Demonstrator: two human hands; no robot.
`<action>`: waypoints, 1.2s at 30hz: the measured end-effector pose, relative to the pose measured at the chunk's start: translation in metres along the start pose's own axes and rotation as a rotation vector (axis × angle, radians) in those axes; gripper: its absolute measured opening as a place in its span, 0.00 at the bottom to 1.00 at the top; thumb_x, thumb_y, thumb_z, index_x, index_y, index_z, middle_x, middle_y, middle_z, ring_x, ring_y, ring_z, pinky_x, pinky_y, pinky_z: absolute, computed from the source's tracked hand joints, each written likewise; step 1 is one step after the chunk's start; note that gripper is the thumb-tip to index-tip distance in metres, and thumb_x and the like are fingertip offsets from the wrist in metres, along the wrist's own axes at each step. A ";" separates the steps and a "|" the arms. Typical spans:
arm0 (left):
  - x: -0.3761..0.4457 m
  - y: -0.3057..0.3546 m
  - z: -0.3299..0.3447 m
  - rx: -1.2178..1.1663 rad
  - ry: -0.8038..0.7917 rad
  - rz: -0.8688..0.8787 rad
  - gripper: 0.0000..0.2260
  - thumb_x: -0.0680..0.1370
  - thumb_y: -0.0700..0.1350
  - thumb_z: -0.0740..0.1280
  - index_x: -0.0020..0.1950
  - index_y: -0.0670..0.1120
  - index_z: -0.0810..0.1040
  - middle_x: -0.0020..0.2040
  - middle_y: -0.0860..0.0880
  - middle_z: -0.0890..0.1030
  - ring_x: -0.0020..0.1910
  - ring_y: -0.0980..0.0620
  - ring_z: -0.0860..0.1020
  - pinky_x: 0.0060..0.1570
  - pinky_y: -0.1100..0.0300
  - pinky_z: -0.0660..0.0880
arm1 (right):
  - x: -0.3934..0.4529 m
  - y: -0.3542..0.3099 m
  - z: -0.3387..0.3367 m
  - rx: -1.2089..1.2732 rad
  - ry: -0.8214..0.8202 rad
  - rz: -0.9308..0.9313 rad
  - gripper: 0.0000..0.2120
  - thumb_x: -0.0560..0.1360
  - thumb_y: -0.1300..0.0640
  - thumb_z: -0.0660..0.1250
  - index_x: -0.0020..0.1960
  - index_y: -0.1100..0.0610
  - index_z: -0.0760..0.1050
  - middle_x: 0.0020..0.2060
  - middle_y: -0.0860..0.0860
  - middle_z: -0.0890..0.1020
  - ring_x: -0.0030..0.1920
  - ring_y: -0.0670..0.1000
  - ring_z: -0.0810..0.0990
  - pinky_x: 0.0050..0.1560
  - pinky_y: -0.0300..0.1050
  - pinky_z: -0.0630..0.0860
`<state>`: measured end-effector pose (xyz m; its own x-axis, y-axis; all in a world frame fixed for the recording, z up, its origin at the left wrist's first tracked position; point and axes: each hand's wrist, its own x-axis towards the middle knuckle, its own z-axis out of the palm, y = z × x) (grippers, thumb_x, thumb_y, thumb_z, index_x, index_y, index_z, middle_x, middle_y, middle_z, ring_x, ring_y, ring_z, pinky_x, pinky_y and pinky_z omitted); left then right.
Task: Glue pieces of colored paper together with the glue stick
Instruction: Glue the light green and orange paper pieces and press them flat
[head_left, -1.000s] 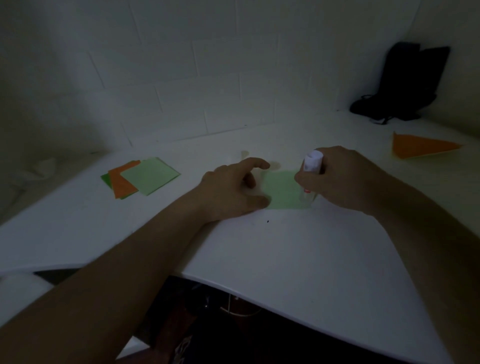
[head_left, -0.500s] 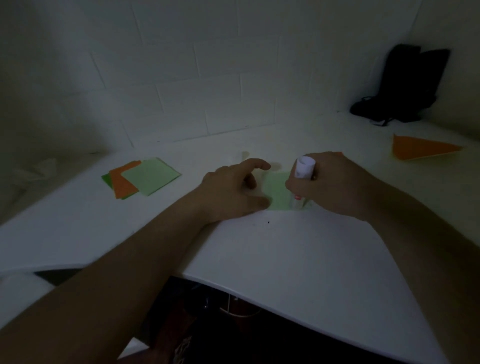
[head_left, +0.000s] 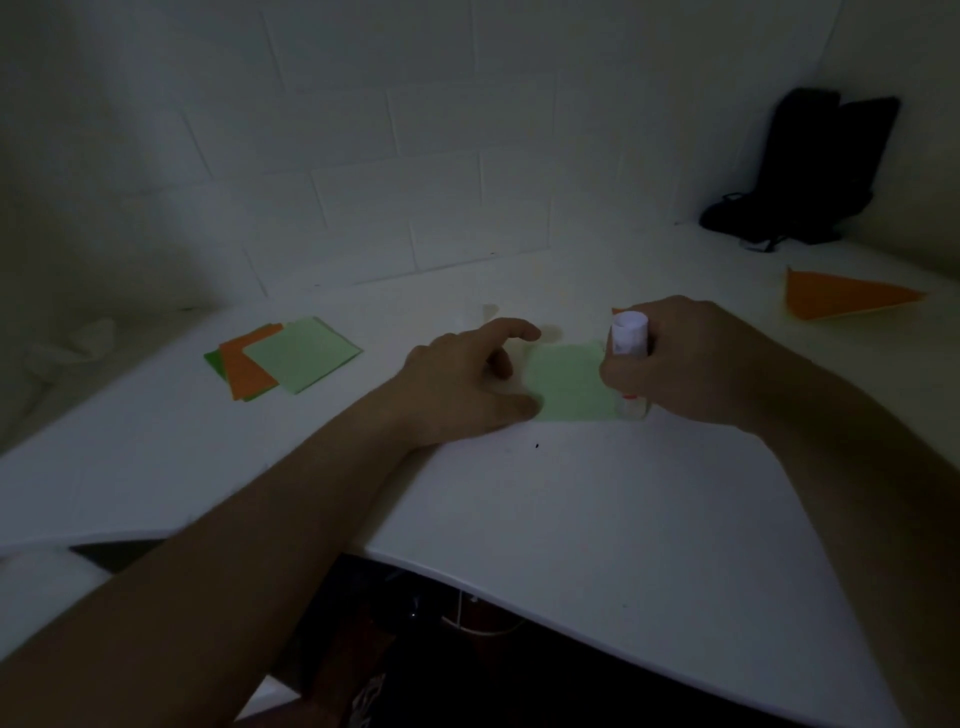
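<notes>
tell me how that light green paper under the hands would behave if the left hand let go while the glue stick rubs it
The green paper looks thin and flat, so it would probably be light and floppy. On the smooth white table it would likely slide or wrinkle under the glue stick that the right hand grips. The left hand rests at its edge, probably pinning it.

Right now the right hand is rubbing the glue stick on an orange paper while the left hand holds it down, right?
Not quite. The head view shows that the paper under the glue stick is light green, not orange. The right hand does grip the glue stick, and the left hand holds the paper down.
</notes>
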<state>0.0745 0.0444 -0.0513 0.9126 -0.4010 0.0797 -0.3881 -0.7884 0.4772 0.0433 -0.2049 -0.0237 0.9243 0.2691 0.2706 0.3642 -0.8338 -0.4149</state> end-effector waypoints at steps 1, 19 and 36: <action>0.000 0.000 0.000 0.002 0.003 0.003 0.28 0.73 0.62 0.73 0.70 0.70 0.65 0.52 0.63 0.76 0.53 0.53 0.75 0.66 0.47 0.71 | 0.000 0.001 0.000 -0.014 0.018 -0.003 0.15 0.72 0.49 0.70 0.33 0.58 0.72 0.32 0.50 0.77 0.36 0.42 0.76 0.34 0.32 0.66; -0.003 -0.003 0.003 -0.107 0.056 0.000 0.39 0.67 0.62 0.77 0.72 0.69 0.59 0.60 0.49 0.68 0.56 0.46 0.76 0.60 0.44 0.77 | 0.020 -0.033 0.044 0.291 0.032 -0.033 0.09 0.80 0.43 0.66 0.44 0.44 0.70 0.38 0.46 0.79 0.39 0.45 0.79 0.40 0.47 0.75; -0.019 0.008 0.007 0.079 0.292 0.185 0.41 0.66 0.61 0.78 0.74 0.60 0.63 0.61 0.51 0.66 0.56 0.50 0.73 0.63 0.47 0.71 | 0.026 -0.003 0.026 0.454 0.482 0.268 0.13 0.73 0.45 0.78 0.46 0.52 0.79 0.36 0.45 0.82 0.33 0.41 0.79 0.31 0.32 0.72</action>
<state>0.0532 0.0422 -0.0553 0.8197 -0.3993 0.4106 -0.5487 -0.7529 0.3634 0.0694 -0.1829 -0.0377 0.8737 -0.2473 0.4190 0.2399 -0.5303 -0.8131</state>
